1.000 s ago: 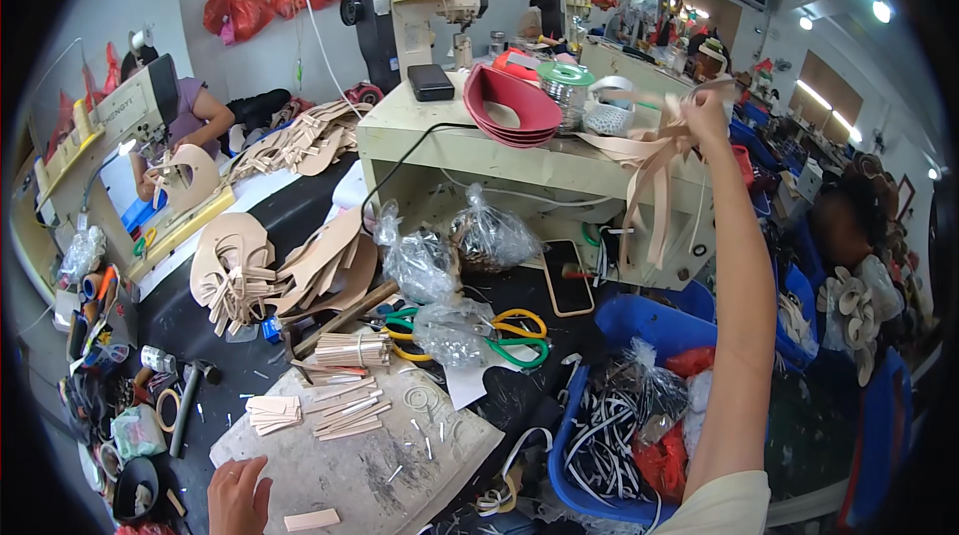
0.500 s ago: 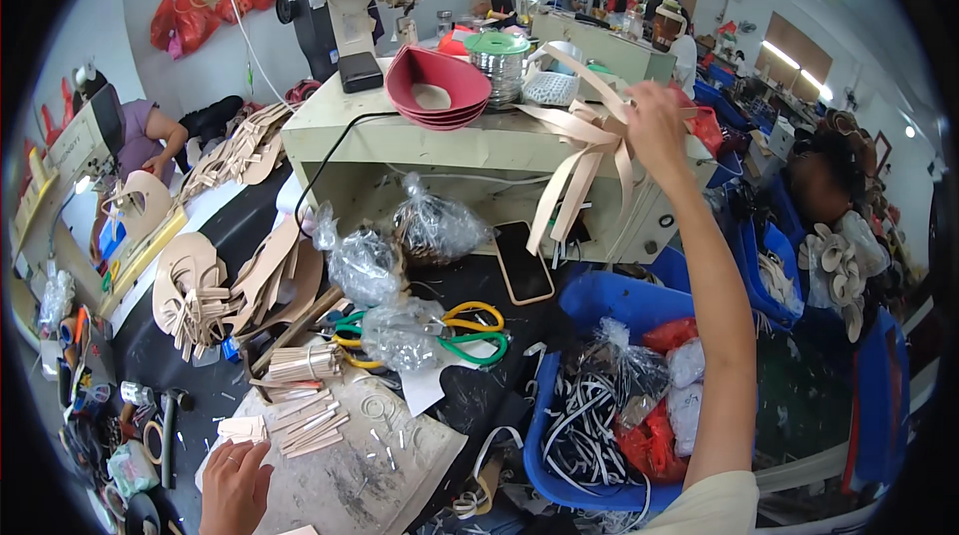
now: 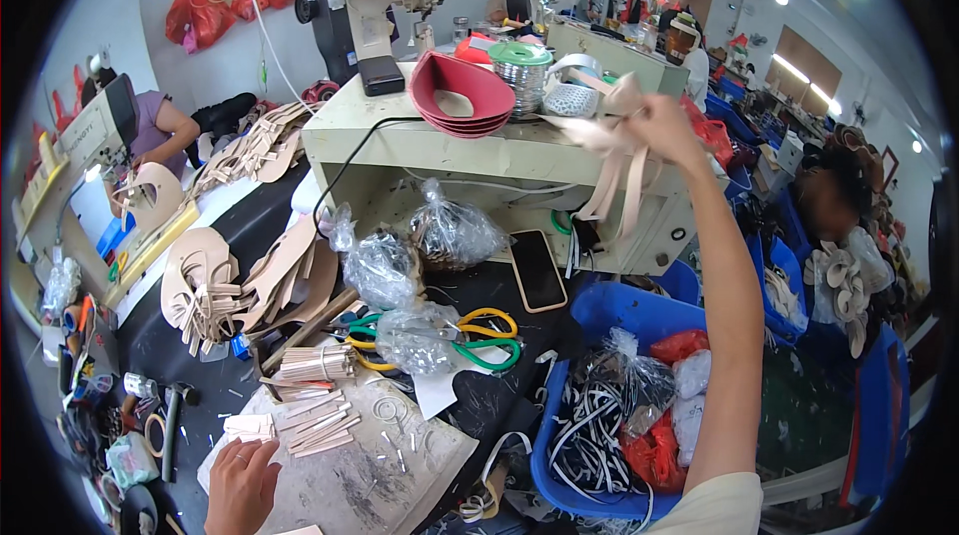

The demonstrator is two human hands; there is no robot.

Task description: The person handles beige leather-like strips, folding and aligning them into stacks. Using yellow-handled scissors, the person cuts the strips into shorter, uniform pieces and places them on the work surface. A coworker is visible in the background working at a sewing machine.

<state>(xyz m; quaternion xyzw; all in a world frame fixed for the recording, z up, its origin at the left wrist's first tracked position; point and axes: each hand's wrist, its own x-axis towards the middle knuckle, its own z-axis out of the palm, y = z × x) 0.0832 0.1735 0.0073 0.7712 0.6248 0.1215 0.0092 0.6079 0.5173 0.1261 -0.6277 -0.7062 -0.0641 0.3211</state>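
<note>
A cream stand (image 3: 345, 142) rises at the back of the black bench (image 3: 225, 390), its top crowded toward the front edge; a black box (image 3: 381, 75) sits near the left corner, then nested, curved red pieces (image 3: 465, 100), a silver spool (image 3: 521, 90) with a green rim, and a white cup (image 3: 571, 98) full of holes; below its front edge, crinkled clear bags (image 3: 385, 270), a dark phone (image 3: 537, 271) and scissors (image 3: 489, 357) with green and yellow handles clutter the bench; a smooth blue bin (image 3: 639, 310) of tangled cords (image 3: 589, 445) lies beneath the right forearm; the long beige strips (image 3: 624, 180), flat, thin and limp, hang over the stand's front edge near its right corner, grasped by the bent fingers of the right hand (image 3: 664, 130), arm stretched far forward; the left hand (image 3: 240, 485), fingers parted and slightly curled, grasps nothing visible beside a small beige stack (image 3: 250, 427) at the left edge of a scuffed grey board (image 3: 400, 465); whether it touches that stack, I cannot tell.
</note>
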